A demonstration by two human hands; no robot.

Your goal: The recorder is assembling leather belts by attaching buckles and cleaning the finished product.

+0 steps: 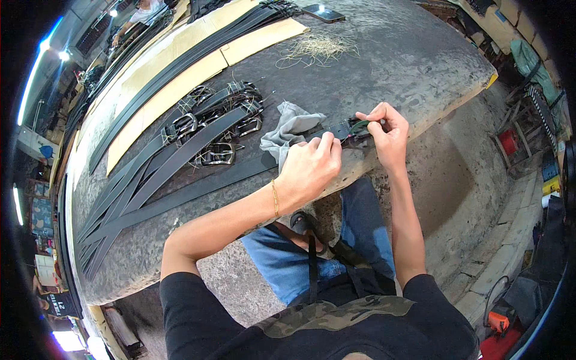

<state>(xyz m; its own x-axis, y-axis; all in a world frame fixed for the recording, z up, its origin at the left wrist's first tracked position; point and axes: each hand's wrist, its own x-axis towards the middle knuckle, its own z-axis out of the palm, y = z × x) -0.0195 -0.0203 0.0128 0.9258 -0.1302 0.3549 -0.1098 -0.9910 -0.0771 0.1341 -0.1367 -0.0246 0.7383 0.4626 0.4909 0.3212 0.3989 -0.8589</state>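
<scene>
Head view: left hand (309, 165) and right hand (387, 135) pinch belt end (341, 129) at tabletop's (408, 66) four-o'clock edge — loosened pinch likely drops it.

2 hands, left (309, 171) & right (387, 135), 1 grey cloth (288, 132), approx. 5 metal buckles (217, 155), 1 phone (323, 12), 1 heap of pale string (315, 49), 2 cardboard strips (264, 41), black belt straps (180, 153) too many to count

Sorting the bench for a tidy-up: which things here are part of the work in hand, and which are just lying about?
In hand: black belt strap, pinched by left hand and right hand; grey cloth under it.

Lying about: buckled belts, string tangle, cardboard sheets, phone.
</scene>
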